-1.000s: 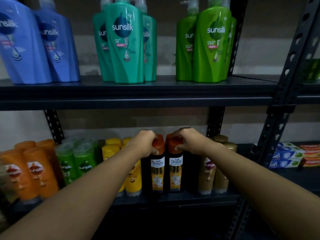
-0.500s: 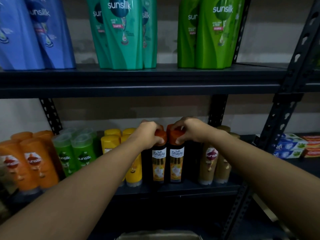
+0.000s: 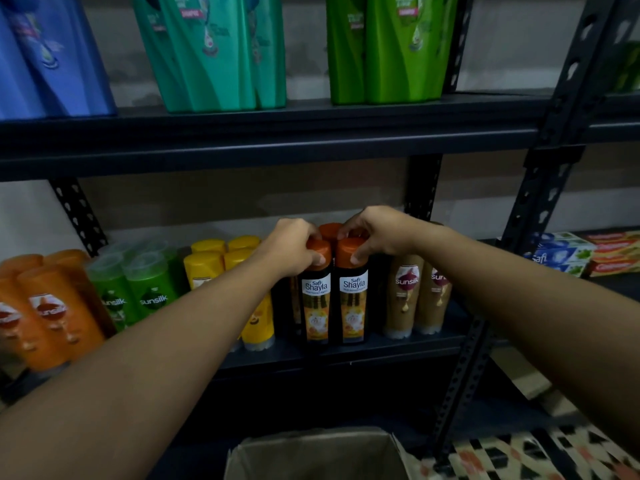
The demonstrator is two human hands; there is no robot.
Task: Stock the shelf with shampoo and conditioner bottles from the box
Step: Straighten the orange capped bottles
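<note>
Left grip: left hand (image 3: 294,249) curled over the orange cap of the left Shayla bottle (image 3: 316,303), thumb on the cap's front edge.
Right grip: right hand (image 3: 379,233) curled over the cap of the right Shayla bottle (image 3: 353,303), thumb pressed on its front.
Bottles: both upright, side by side and touching, on the lower shelf (image 3: 346,351); a third orange cap (image 3: 329,228) shows just behind, at 12 o'clock of the pair.
Neighbours: yellow bottles (image 3: 204,268) at 9 o'clock, brown bottles (image 3: 403,296) at 3 o'clock, green bottles (image 3: 145,289) and orange bottles (image 3: 48,306) further toward 9.
Upper shelf (image 3: 277,140): at 12 o'clock, carrying tall blue, teal and green bottles.
Box (image 3: 311,455): at 6 o'clock, below the rack; open, and what shows of its inside looks empty, though most of it is cut off.
Done: the lower row looks filled, the two black bottles already standing in their gap.
Left: likely only squaring this pair and letting go; whether more stock waits in the box I cannot tell.
</note>
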